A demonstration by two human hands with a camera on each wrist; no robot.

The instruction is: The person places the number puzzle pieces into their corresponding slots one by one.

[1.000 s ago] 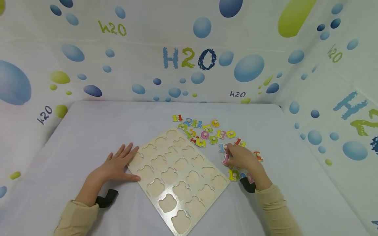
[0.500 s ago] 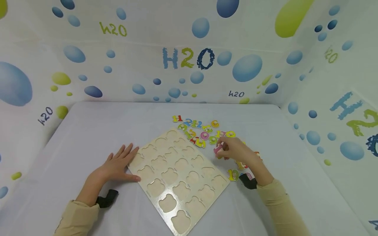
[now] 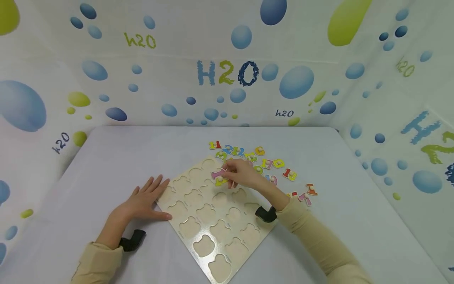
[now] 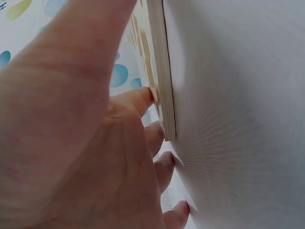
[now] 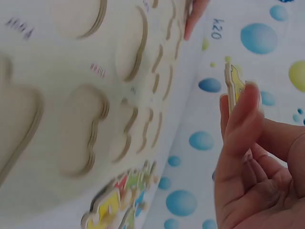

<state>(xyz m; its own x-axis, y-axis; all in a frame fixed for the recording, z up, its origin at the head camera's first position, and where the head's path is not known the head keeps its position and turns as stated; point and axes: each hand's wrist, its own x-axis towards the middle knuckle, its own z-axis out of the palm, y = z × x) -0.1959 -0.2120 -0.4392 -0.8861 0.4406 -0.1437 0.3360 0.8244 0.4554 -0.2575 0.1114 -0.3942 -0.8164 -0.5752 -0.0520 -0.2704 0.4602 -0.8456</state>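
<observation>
A pale wooden puzzle board [image 3: 220,215] with shaped hollows lies turned cornerwise on the white table. My left hand [image 3: 142,203] rests at its left corner with fingers spread and straight; in the left wrist view, fingertips touch the board's edge [image 4: 164,86]. Above the upper part of the board, my right hand [image 3: 242,173] pinches a pink-and-yellow number puzzle piece [image 3: 217,174] between thumb and fingers. The right wrist view has this piece [image 5: 233,88] nearly edge-on, raised off the board, partly covered by the fingertips.
Several colourful knobbed number pieces [image 3: 268,163] lie loose behind and to the right of the board, some hidden by the right hand and forearm. An orange piece [image 3: 311,189] sits farthest right. A patterned cloth backdrop [image 3: 177,79] rises behind the table.
My right hand has picked up the pink-and-yellow number piece from the loose pieces on the right and carried it left, over the board. The left hand has stayed at the board's corner.
</observation>
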